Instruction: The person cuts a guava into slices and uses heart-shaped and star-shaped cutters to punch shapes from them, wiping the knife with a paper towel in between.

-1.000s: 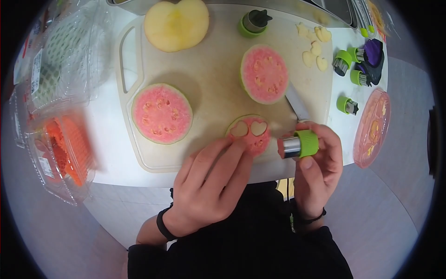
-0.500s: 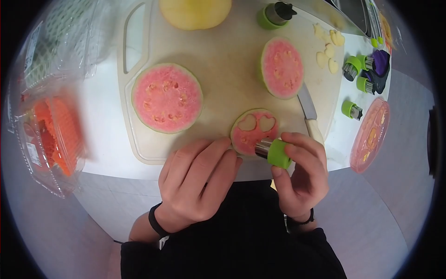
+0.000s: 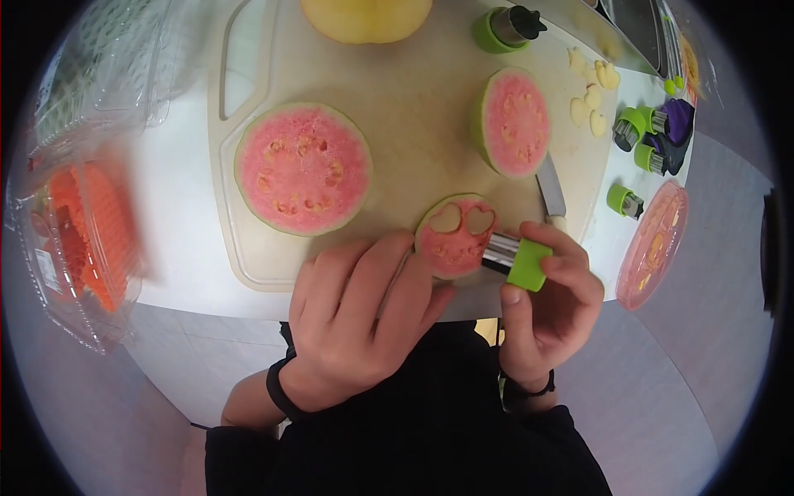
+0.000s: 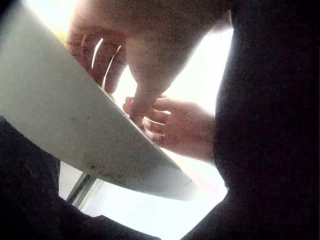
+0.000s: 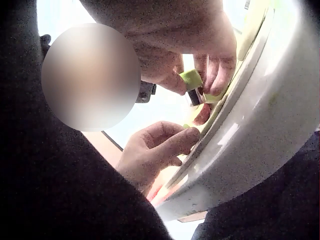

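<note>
Green-handled cutter [image 3: 529, 268] pinched in right hand [image 3: 556, 312], left hand [image 3: 357, 318] at guava slice [image 3: 449, 252]

Right hand: thumb and fingers grip the cutter's green end; its metal tube points left, at the slice's right edge. Touching or just above, can't tell. Left hand: fingers relaxed, slightly bent, tips at the slice's left edge, nothing visibly gripped. Left wrist view overexposed, little help.

Slice lies near the cutting board's [image 3: 401, 116] near edge, between the hands; two heart-shaped cut-outs side by side in its far part, pink flesh, green rim.

Further out on the board: left guava half [image 3: 304, 169], cut face up, left of the slice; right guava half [image 3: 517, 124] beyond the slice, face tilted right. Knife [image 3: 552, 197] just right of that half, handle end near the right hand. Far side: yellow fruit piece [image 3: 368, 16], cropped by the frame; spare cutter [image 3: 500, 31] with green ring; small pale pieces [image 3: 608, 76] far right.

Table [image 3: 186, 223], right: more green cutters [image 3: 624, 201], purple-and-black item [image 3: 678, 124], pink oval tray [image 3: 630, 285]. Left: clear plastic packaging [image 3: 107, 95], orange netting [image 3: 103, 248].
</note>
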{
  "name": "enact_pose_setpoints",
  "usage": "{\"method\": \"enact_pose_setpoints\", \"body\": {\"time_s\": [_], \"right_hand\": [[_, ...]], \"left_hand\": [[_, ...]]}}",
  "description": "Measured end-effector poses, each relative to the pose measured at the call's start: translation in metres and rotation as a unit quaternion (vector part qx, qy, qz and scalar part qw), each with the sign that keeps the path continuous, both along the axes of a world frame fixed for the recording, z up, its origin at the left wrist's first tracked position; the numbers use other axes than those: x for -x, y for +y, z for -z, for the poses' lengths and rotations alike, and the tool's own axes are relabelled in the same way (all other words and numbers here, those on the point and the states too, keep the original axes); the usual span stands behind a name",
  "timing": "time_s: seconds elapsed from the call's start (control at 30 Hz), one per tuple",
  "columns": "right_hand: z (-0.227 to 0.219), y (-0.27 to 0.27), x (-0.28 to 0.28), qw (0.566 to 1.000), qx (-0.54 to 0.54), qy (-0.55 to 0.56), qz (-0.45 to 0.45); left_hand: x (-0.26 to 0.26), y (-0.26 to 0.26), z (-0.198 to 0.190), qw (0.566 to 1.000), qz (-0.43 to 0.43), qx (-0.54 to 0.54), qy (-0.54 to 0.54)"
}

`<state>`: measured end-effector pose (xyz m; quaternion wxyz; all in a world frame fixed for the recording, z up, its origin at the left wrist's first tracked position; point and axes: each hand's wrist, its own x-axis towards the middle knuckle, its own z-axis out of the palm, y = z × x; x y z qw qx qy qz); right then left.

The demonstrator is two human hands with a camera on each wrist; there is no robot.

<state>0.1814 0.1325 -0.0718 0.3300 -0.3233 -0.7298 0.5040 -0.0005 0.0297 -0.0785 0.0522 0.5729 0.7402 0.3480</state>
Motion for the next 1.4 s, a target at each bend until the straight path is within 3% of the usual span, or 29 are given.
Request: {"method": "enact_pose_setpoints", "body": {"time_s": [0.27, 0.5, 0.77, 0.9, 1.1, 1.2, 1.4], "right_hand": [[-0.002, -0.004, 0.005, 0.99, 0.101, 0.101, 0.013], [-0.009, -0.002, 0.001, 0.971, 0.182, 0.142, 0.058], [-0.008, -0.002, -0.004, 0.971, 0.176, 0.136, 0.086], [-0.009, -0.002, -0.002, 0.963, 0.2, 0.156, 0.089], [-0.005, -0.002, -0.009, 0.972, 0.166, 0.133, 0.099], [-0.003, 0.0, -0.012, 0.979, 0.138, 0.123, 0.089], [-0.003, -0.004, -0.003, 0.992, 0.087, 0.076, 0.05]], "left_hand": [[-0.005, 0.014, 0.009, 0.998, -0.019, -0.009, 0.063], [0.004, 0.015, -0.002, 0.996, 0.03, 0.009, 0.088], [0.016, 0.011, -0.012, 0.987, 0.109, -0.031, 0.113], [0.015, 0.005, -0.02, 0.984, 0.099, -0.006, 0.147], [0.012, 0.003, -0.014, 0.988, 0.1, -0.063, 0.095], [0.018, 0.001, -0.012, 0.991, 0.119, -0.039, 0.052], [0.023, 0.0, -0.01, 0.997, 0.066, 0.025, 0.012]]}}
